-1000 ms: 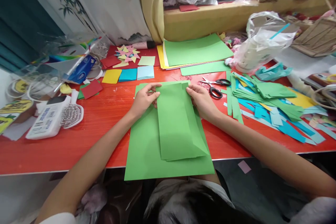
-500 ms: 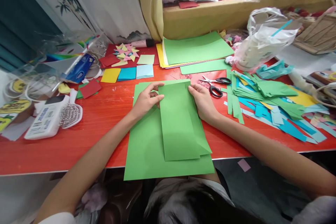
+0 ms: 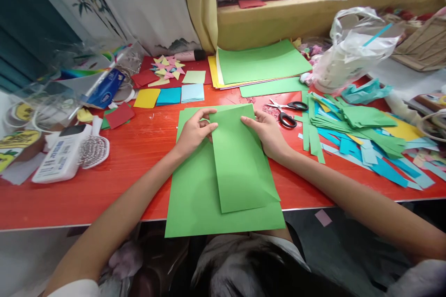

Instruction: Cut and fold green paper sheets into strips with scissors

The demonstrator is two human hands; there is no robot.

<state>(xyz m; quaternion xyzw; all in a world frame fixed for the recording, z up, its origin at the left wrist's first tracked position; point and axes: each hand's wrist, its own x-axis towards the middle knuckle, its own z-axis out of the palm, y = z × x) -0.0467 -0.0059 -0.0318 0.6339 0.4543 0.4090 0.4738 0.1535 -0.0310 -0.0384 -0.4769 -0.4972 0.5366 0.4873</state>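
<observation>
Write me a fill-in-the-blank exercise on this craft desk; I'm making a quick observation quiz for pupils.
1. The left hand and right hand hold the far end of a folded paper sheet coloured ____.
2. The scissors lie on the table to the ____ of the right hand.
3. The scissors' handles are ____.
Missing words: green; right; black.

Paper-strewn home craft table [image 3: 139, 148]
</observation>
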